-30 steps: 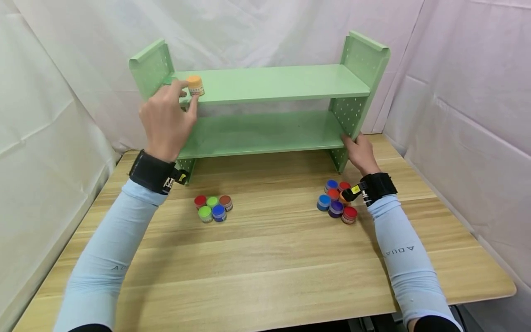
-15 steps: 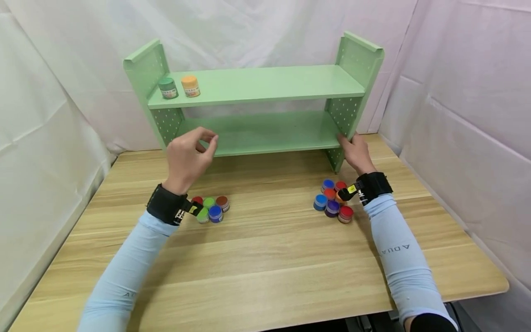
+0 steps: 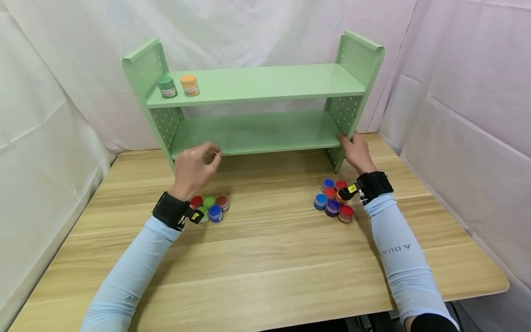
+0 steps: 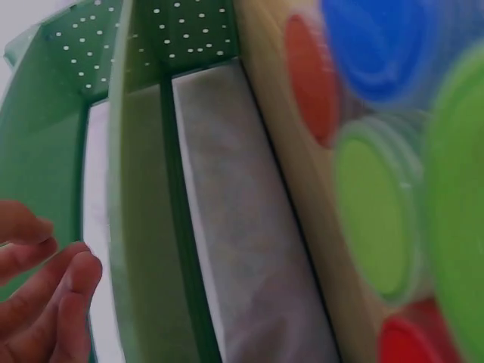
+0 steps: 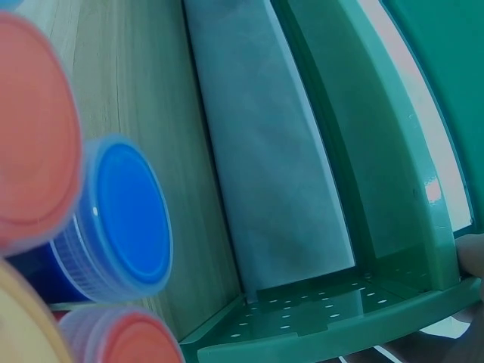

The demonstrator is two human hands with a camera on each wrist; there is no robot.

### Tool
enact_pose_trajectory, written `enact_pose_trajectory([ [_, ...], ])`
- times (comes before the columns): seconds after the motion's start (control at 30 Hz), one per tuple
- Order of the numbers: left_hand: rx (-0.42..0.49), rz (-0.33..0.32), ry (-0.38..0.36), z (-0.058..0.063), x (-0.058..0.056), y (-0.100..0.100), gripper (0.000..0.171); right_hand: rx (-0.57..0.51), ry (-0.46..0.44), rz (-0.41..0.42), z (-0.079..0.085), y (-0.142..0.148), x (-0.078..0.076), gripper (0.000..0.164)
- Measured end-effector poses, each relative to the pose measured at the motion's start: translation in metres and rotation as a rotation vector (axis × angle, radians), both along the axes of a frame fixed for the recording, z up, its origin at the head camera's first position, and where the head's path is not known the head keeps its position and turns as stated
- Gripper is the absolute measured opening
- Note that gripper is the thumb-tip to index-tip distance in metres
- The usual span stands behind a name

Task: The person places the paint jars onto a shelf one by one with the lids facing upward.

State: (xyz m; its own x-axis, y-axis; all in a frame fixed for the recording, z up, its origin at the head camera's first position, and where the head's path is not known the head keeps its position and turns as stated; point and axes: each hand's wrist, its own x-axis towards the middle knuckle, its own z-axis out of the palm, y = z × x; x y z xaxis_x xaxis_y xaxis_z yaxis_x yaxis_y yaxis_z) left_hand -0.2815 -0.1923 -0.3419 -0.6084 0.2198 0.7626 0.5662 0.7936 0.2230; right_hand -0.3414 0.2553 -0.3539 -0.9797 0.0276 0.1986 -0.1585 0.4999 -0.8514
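Observation:
A light-green two-tier shelf rack [image 3: 257, 83] stands at the back of the table. On its upper tier, at the left end, a green-lidded paint jar [image 3: 167, 87] and an orange-lidded paint jar [image 3: 190, 85] sit side by side. My left hand [image 3: 195, 168] hovers before the lower tier's left front edge, its fingers loosely bent and holding nothing; the left wrist view shows a gap between thumb and fingers. With my right hand [image 3: 357, 152] I grip the rack's right side panel [image 5: 333, 333], thumb inside and the other fingers behind it.
Left of centre on the wooden table [image 3: 265, 258], several small jars, including a blue-lidded jar [image 3: 215, 213], stand clustered near my left wrist. Another cluster, with a purple-lidded jar [image 3: 333, 208], stands beside my right wrist. White cloth [image 3: 257, 32] hangs behind the rack.
My left hand has let go of the orange-lidded jar on the upper tier and come down, slightly right, to below the lower tier's edge. The right hand keeps its grip.

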Motion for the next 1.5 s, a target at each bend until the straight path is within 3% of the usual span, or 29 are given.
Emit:
enact_pose_trajectory([
  [0.2, -0.122, -0.036, -0.172, -0.005, -0.003, -0.002, 0.012, -0.001, -0.001, -0.011, -0.001, 0.002, -0.002, 0.067],
  [0.5, -0.346, -0.053, -0.516, 0.001, -0.002, -0.013, 0.024, 0.019, -0.004, -0.018, -0.001, 0.001, -0.002, 0.068],
  [0.77, -0.415, -0.086, -0.767, -0.006, -0.005, -0.023, 0.038, 0.041, 0.007, -0.020, -0.003, 0.000, -0.001, 0.068],
  [1.0, -0.458, -0.138, -0.939, -0.006, -0.006, -0.021, 0.024, 0.038, -0.002, -0.036, -0.001, 0.000, 0.000, 0.069],
  [1.37, -0.440, -0.237, -1.018, -0.003, -0.006, -0.023, 0.028, 0.046, 0.017, -0.036, -0.001, 0.000, 0.000, 0.067],
  [1.5, -0.457, -0.258, -1.010, -0.005, -0.005, -0.021, 0.025, 0.041, 0.018, -0.034, -0.003, -0.001, 0.000, 0.068],
])
